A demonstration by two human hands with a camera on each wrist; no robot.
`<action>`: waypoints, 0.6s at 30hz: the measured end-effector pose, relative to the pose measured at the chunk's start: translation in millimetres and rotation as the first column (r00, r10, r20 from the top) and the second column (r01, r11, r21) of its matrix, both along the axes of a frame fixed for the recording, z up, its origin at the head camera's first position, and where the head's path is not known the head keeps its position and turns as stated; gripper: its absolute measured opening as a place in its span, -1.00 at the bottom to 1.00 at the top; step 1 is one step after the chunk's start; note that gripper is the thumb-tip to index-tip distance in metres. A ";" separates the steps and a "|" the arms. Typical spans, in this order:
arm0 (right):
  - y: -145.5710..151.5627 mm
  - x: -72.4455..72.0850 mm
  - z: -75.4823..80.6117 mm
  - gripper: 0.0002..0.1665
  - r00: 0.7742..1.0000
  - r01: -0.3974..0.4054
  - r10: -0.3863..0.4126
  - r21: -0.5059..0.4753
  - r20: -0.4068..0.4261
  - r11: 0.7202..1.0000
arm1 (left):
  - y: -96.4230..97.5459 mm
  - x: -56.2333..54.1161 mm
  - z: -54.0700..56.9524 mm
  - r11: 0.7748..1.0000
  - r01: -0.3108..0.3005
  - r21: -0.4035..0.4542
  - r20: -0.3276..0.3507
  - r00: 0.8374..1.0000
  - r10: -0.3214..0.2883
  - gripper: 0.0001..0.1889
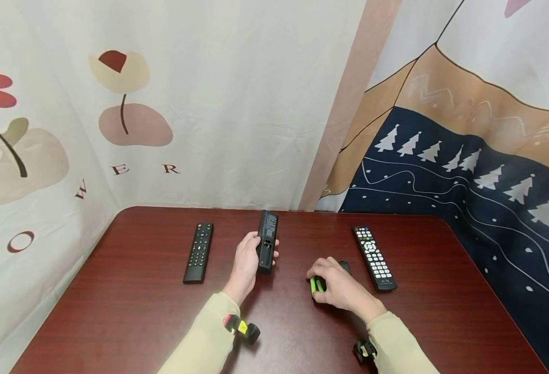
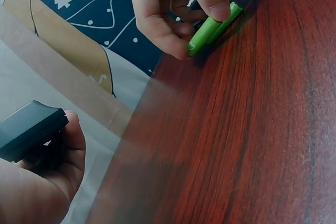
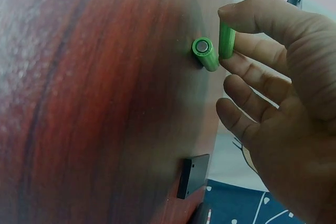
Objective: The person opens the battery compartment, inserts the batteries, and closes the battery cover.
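My left hand (image 1: 245, 262) grips a black remote control (image 1: 268, 234) upright above the table, its back with printed text and a small recess facing me. In the right wrist view, my right hand (image 3: 294, 72) pinches a green battery (image 3: 227, 40) between thumb and fingertip, just over the table. A second green battery (image 3: 205, 53) lies beside it on the tabletop. Past the fingers of that hand lies a small flat black piece (image 3: 193, 176), which looks like a battery cover; the head view shows it partly hidden behind the hand.
On the dark red wooden table (image 1: 129, 311), a black remote (image 1: 198, 253) lies at the left. Another remote with white buttons (image 1: 374, 258) lies right of my right hand. Printed curtains (image 1: 237, 104) hang behind the table's far edge and along its sides.
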State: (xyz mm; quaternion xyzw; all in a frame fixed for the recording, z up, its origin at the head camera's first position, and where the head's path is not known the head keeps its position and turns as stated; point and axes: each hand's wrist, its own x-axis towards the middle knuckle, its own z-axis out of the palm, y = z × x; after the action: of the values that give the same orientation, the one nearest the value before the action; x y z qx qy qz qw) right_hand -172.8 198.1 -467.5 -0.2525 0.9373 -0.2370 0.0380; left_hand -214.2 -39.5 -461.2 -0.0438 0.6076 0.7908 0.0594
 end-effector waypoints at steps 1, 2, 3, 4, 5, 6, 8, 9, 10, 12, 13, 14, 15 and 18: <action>0.1 -0.2 -0.2 -0.66 1.000 -0.004 0.004 -0.003 -0.007 1.000 | 0.0 0.2 -0.1 1.000 -0.001 0.000 0.000 1.000 0.001 -0.63; 0.1 -0.3 -0.1 -0.66 1.000 -0.009 0.009 -0.007 -0.015 1.000 | 0.0 0.4 -0.2 1.000 -0.001 0.002 0.000 1.000 0.001 -0.63; 0.0 -0.4 -0.4 -0.66 1.000 -0.011 0.010 -0.011 -0.021 1.000 | 0.0 0.5 -0.4 1.000 -0.002 0.003 0.001 1.000 0.002 -0.63; -0.2 -0.6 -0.4 -0.66 1.000 -0.012 0.011 -0.015 -0.027 1.000 | 0.0 0.6 -0.5 1.000 -0.002 0.003 0.001 1.000 0.002 -0.63; -0.4 -0.7 -0.3 -0.66 0.999 -0.012 0.011 -0.018 -0.031 1.000 | -0.1 0.8 -0.6 1.000 -0.002 0.003 0.001 1.000 0.002 -0.63; -0.6 -0.8 -0.2 -0.67 0.999 -0.011 0.010 -0.022 -0.035 1.000 | -0.1 0.9 -0.7 1.000 -0.003 0.003 0.001 1.000 0.003 -0.64; -1.2 -1.1 0.2 -0.67 0.999 -0.006 0.005 -0.031 -0.038 1.000 | -0.2 1.0 -0.8 1.000 -0.004 0.002 0.002 1.000 0.004 -0.64; -1.7 -1.0 0.7 -0.68 0.999 -0.002 0.001 -0.034 -0.037 0.999 | -0.3 1.1 -0.6 1.000 -0.004 0.002 0.002 1.000 0.004 -0.64; -2.0 -1.1 1.2 -0.68 0.999 0.000 -0.002 -0.036 -0.038 0.999 | -0.3 1.1 -0.5 1.000 -0.004 0.001 0.002 1.000 0.004 -0.64; -3.2 -0.9 2.3 -0.68 0.999 0.009 -0.010 -0.040 -0.033 0.999 | -0.3 1.0 -0.3 1.000 -0.004 -0.002 0.003 1.000 0.004 -0.64; -3.8 -0.8 2.8 -0.68 0.999 0.012 -0.013 -0.041 -0.029 0.999 | -0.2 1.0 -0.2 1.000 -0.003 -0.002 0.004 1.000 0.003 -0.64; -4.5 -0.5 3.4 -0.68 0.999 0.015 -0.016 -0.042 -0.027 0.999 | -0.1 1.0 0.0 1.000 -0.003 -0.002 0.005 1.000 0.003 -0.64; -5.2 -0.4 3.6 -0.68 0.999 0.017 -0.018 -0.043 -0.026 0.999 | -0.1 1.1 0.0 1.000 -0.001 -0.003 0.006 1.000 0.001 -0.64; -7.0 0.4 4.8 -0.69 1.000 0.014 -0.015 -0.053 -0.027 0.999 | 0.5 1.3 0.3 1.000 0.002 -0.002 0.010 1.000 -0.002 -0.64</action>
State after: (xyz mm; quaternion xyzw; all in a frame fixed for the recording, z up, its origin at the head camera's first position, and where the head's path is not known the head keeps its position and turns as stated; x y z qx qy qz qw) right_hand -172.4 191.1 -462.7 -0.2499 0.9330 -0.2583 0.0169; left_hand -212.9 -39.0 -461.0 -0.0472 0.6082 0.7899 0.0632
